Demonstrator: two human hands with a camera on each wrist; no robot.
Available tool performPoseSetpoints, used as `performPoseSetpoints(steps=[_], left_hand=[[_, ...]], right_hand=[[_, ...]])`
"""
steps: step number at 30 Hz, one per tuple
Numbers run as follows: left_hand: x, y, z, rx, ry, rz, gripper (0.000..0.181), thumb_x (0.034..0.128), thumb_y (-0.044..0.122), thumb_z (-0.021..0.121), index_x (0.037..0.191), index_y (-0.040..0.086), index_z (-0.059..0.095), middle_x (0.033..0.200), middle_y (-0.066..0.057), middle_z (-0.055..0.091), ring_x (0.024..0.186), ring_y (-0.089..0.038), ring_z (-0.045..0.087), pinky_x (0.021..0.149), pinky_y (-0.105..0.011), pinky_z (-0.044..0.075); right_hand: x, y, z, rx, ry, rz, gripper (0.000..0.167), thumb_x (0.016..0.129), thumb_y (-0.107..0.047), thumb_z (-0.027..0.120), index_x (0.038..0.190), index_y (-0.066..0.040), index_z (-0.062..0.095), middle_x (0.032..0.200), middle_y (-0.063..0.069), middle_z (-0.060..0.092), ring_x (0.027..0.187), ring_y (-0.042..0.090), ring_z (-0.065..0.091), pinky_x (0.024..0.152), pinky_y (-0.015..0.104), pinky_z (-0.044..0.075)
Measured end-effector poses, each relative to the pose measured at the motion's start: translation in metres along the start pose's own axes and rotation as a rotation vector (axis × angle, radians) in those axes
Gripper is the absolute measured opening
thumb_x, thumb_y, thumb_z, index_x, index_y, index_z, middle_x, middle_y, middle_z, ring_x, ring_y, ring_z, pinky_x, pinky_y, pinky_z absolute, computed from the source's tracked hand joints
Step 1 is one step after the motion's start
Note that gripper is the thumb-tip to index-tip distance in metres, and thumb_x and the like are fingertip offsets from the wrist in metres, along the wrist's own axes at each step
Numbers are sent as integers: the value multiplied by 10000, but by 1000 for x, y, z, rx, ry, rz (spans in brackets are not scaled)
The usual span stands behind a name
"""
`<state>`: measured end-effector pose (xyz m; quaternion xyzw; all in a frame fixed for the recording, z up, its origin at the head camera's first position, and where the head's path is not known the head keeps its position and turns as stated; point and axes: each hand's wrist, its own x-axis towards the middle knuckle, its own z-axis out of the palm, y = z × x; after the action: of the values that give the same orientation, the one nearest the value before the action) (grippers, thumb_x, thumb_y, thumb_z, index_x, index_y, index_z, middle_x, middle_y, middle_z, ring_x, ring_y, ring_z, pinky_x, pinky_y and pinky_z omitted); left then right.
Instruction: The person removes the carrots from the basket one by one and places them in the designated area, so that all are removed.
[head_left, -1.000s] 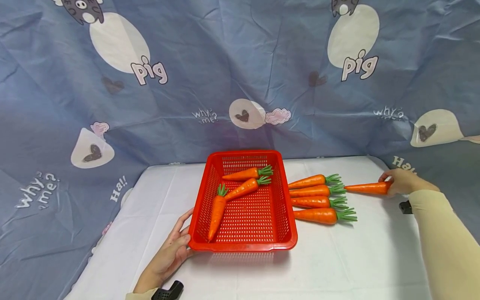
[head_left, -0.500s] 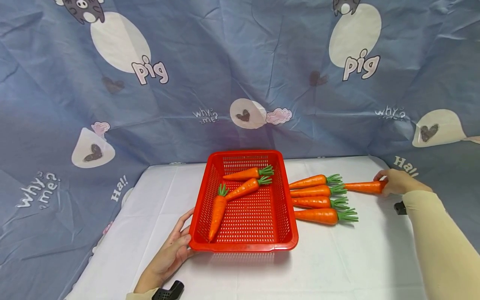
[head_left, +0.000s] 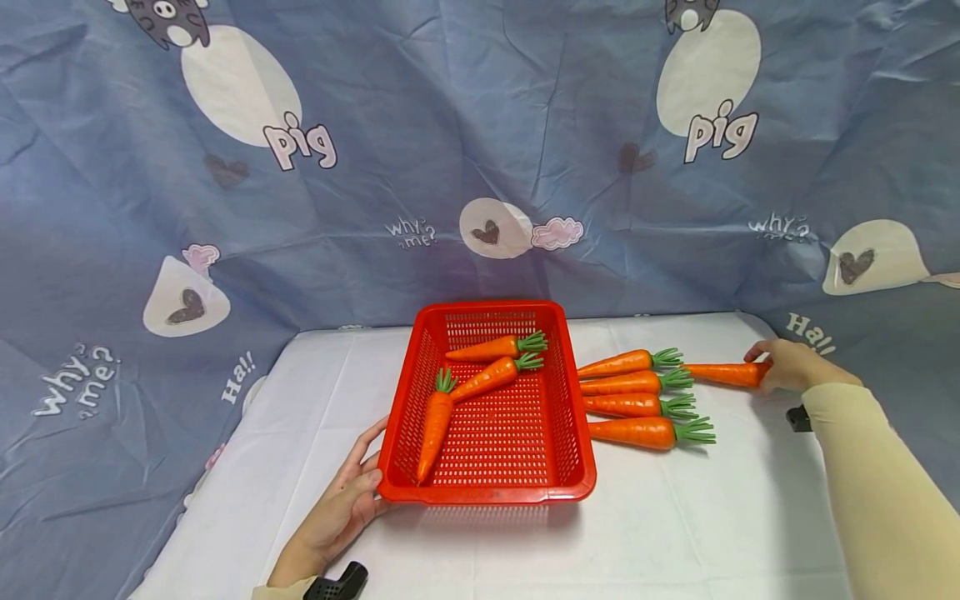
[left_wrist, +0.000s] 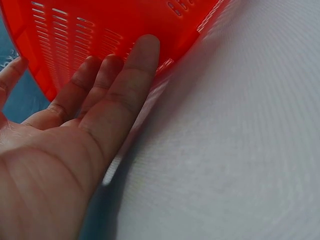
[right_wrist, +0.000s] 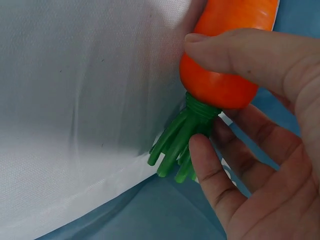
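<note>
My right hand (head_left: 797,365) grips an orange plastic-looking carrot (head_left: 723,374) by its thick end at the right of the table. The carrot's tip points left, close to the leaves of other carrots. In the right wrist view, my thumb lies across the carrot (right_wrist: 220,80), and its green top (right_wrist: 180,135) is beside my fingers. My left hand (head_left: 347,500) rests against the near left corner of a red basket (head_left: 491,493). In the left wrist view, its nearly straight fingers (left_wrist: 120,105) touch the perforated wall. Inside the basket lie three carrots (head_left: 435,429).
Several carrots (head_left: 637,431) lie in a row against the basket's right side, green leaves to the right. A white cloth (head_left: 645,533) covers the table. Behind and at the sides hangs a blue printed cloth (head_left: 375,183).
My right hand has moved slightly left with the carrot, bringing its tip nearer the row. My left hand and the basket have stayed in place.
</note>
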<state>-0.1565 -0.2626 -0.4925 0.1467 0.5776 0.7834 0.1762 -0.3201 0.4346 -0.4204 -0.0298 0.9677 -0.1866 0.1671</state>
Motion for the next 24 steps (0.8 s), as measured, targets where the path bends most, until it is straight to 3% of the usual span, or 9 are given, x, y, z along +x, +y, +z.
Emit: performPoseSetpoints(steps=[7, 12, 24], left_hand=[[1, 0, 0, -1, -24, 12, 704, 1103, 86, 429, 1710, 307, 148, 1569, 43, 548, 1363, -167, 639, 1061, -423, 586], [0, 0, 0, -2, -12, -2, 705, 1103, 98, 431, 1710, 316, 146, 1573, 50, 538, 1375, -162, 628, 1071, -428, 579], [0, 0, -1, 1, -1, -1, 703, 1103, 105, 455, 1705, 319, 160, 1566, 52, 549, 1365, -157, 638, 1059, -419, 586]], right_hand=[[-1, -2, 2, -24, 14, -39, 567, 749, -20, 853, 1253, 104, 624, 1118, 349, 674, 923, 380, 604, 835, 522, 518], [-1, -5, 2, -35, 37, -79, 548, 737, 11, 830, 1242, 102, 638, 1037, 255, 689, 896, 351, 586, 793, 449, 493], [-4, -10, 0, -10, 6, -33, 606, 747, -5, 843, 1291, 106, 600, 1106, 338, 674, 927, 379, 610, 829, 513, 530]])
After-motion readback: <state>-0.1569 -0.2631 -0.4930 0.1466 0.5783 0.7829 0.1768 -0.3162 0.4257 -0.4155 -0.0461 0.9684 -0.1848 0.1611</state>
